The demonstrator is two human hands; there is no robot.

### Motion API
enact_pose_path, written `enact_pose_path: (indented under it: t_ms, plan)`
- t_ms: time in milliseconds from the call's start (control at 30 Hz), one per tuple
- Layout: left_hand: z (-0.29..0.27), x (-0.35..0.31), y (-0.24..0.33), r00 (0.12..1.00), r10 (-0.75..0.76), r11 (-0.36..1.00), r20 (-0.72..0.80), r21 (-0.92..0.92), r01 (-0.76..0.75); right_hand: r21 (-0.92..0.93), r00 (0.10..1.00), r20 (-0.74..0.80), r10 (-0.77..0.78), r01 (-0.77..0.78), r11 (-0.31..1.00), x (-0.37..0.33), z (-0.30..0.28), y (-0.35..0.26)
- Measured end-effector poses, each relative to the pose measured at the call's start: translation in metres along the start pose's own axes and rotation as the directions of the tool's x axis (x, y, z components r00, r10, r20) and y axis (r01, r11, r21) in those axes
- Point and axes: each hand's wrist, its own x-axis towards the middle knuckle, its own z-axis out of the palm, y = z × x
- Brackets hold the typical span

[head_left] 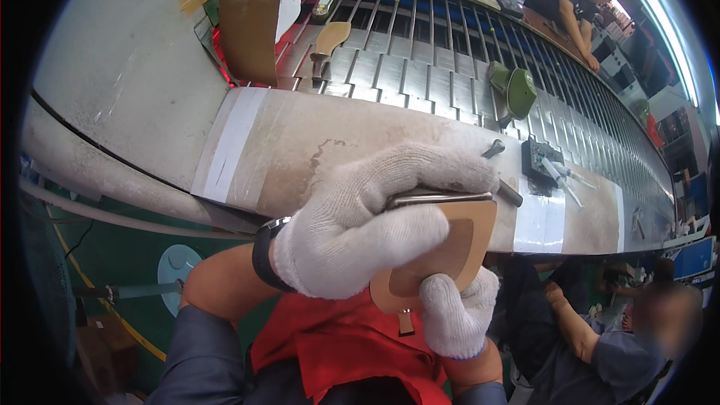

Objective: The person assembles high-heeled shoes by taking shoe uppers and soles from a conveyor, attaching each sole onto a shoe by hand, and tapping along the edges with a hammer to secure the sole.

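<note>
"Containers, left to right?"

"Brown carton (112, 337), well off, lower left from the fingers of the left hand (360, 225); dim, contents not visible. Black holder (538, 163), right of the left fingertips; slim translucent tubes (561, 175) lean across it, whether seated inside unclear."

"Other things, obstructions?"

"Upright brown board (250, 37), up and left from the left fingers. Tan-topped piece (331, 37) beyond them, on the slatted conveyor (424, 82). Left thumb covers part of the tan panel (446, 256). Metal-headed tool (494, 148) just past the left fingertips; dark handle (511, 193) just beside them. Green object (519, 92) farther off, kind unclear."

"Finger state?"

"Left: fingers together, bent over the panel's top, thumb flat on its face; pinching. Right hand (459, 311): thumb pressed on the lower face, other fingers curled, partly hidden; gripping. Panel tilted between both hands."
</note>
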Motion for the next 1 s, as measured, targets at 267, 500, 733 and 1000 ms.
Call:
enact_pose_path:
  t_ms: [267,500,733,1000]
  plan:
    - [-0.014,0.011,-0.009,0.984,0.088,0.974,0.156,0.192,-0.118,0.221,0.994,0.013,0.113,-0.113,0.969,0.002,-0.003,-0.014]
    - [-0.009,0.018,-0.01,0.988,-0.022,0.999,0.155,0.031,0.017,0.259,0.99,-0.108,0.086,-0.056,0.964,0.006,-0.002,-0.013]
    - [-0.003,0.016,-0.013,0.987,0.12,0.993,0.107,-0.001,-0.121,0.183,0.992,-0.123,-0.008,0.031,0.983,0.007,0.0,-0.01]
    - [-0.025,0.061,-0.03,0.991,0.063,0.952,0.118,-0.306,-0.024,0.044,0.99,-0.127,0.068,-0.062,0.997,0.043,-0.012,-0.022]
